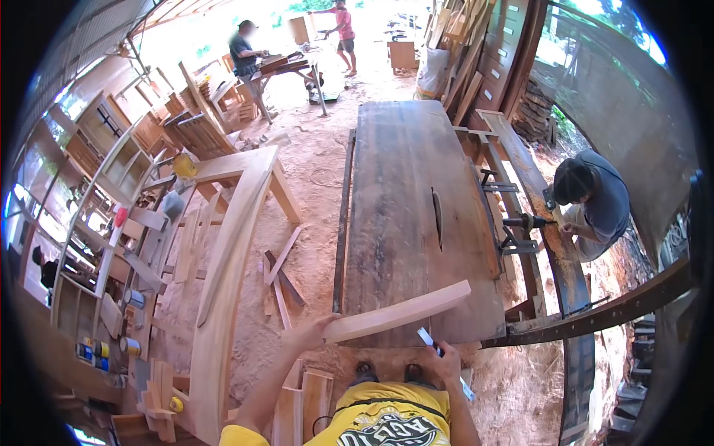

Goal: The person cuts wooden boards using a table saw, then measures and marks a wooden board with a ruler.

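A pale, slightly curved piece of wood (401, 311) lies across the near end of a large dark wooden slab (401, 201). My left hand (312, 331) is closed around the left end of this piece. To the right, just off the slab's near edge, my right hand (446, 360) grips a light metal tool with a dark middle (425, 337). One end of the tool points up toward the pale piece, without clearly touching it, and the other shows below the hand. The slab has a long narrow crack in its right half.
A co-worker (595, 197) bends over a beam (547, 223) at the right. Clamps (517, 241) stick out beside the slab. A pale wooden frame (234, 275) stands at the left, with scraps (281, 271) on the ground between. Two people work farther back.
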A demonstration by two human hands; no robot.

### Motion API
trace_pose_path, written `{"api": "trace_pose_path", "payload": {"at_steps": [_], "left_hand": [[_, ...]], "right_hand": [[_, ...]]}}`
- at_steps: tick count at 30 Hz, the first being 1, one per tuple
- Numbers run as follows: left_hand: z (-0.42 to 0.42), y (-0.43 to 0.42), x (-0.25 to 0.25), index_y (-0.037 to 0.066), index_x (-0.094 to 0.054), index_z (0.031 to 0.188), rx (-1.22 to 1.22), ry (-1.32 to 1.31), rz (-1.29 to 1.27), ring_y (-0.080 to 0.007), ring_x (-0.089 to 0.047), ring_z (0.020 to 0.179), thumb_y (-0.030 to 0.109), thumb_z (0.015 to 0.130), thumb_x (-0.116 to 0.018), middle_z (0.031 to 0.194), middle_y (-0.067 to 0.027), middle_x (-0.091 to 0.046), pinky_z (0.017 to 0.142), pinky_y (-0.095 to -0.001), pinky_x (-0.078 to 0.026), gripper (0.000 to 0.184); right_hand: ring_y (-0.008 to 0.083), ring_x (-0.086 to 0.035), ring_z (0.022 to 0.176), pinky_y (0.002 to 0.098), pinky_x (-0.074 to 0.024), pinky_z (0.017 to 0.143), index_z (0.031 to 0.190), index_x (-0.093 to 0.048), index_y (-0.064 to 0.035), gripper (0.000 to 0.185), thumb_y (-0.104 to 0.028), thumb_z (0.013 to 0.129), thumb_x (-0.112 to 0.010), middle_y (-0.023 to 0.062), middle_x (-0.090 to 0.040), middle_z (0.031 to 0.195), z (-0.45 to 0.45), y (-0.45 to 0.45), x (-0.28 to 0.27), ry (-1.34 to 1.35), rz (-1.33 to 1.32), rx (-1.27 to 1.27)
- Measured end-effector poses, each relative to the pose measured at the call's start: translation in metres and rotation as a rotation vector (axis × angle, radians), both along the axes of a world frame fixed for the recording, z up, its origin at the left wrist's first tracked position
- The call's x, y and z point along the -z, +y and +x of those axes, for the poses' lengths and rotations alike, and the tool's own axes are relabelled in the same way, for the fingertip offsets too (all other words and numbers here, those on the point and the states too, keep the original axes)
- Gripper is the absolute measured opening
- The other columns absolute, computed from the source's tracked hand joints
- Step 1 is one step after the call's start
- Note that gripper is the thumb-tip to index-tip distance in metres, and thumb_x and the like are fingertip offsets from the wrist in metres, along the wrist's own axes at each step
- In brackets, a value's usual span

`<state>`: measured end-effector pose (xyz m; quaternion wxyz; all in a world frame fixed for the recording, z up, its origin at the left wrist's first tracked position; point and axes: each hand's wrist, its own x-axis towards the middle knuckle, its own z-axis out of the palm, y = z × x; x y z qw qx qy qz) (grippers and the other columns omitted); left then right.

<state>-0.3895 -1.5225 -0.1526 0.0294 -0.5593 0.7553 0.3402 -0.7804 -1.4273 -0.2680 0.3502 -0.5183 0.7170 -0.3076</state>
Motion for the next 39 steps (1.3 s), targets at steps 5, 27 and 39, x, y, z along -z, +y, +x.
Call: {"api": "trace_pose_path", "payload": {"at_steps": [5, 27, 39], "left_hand": [[-0.028, -0.017, 0.034, 0.018, -0.047, 0.146, 0.126, 0.074, -0.162, -0.0408, -0.067, 0.106, 0.015, 0.081, -0.072, 0.123, -0.0214, -0.066, 0.087, -0.0505, -0.054, 0.069], [-0.291, -0.094, 0.049, 0.02, -0.061, 0.133, 0.058, 0.392, -0.231, -0.0355, -0.066, 0.112, 0.018, 0.078, -0.072, 0.122, -0.0119, -0.07, 0.093, -0.0468, -0.053, 0.056], [-0.293, -0.098, 0.052, 0.02, -0.062, 0.131, 0.028, 0.382, -0.223, -0.0329, -0.064, 0.116, 0.013, 0.075, -0.074, 0.123, -0.0091, -0.07, 0.097, -0.0455, -0.051, 0.057]], "right_hand": [[0.0279, -0.068, 0.077, 0.0389, -0.0526, 0.072, 0.11, -0.072, -0.0021, 0.038, -0.033, 0.088, -0.073, 0.0181, -0.072, 0.087, 0.007, 0.024, -0.003, 0.033, 0.041, 0.096], [0.0436, -0.07, 0.083, 0.0535, -0.0559, 0.074, 0.101, -0.069, -0.0071, 0.029, -0.035, 0.093, -0.067, 0.0242, -0.071, 0.085, -0.063, -0.099, -0.07, 0.369, 0.028, 0.093], [0.0454, -0.069, 0.083, 0.0547, -0.0544, 0.074, 0.111, -0.067, -0.0059, 0.031, -0.032, 0.095, -0.066, 0.0258, -0.07, 0.083, -0.065, -0.108, -0.061, 0.243, 0.011, 0.057]]}}
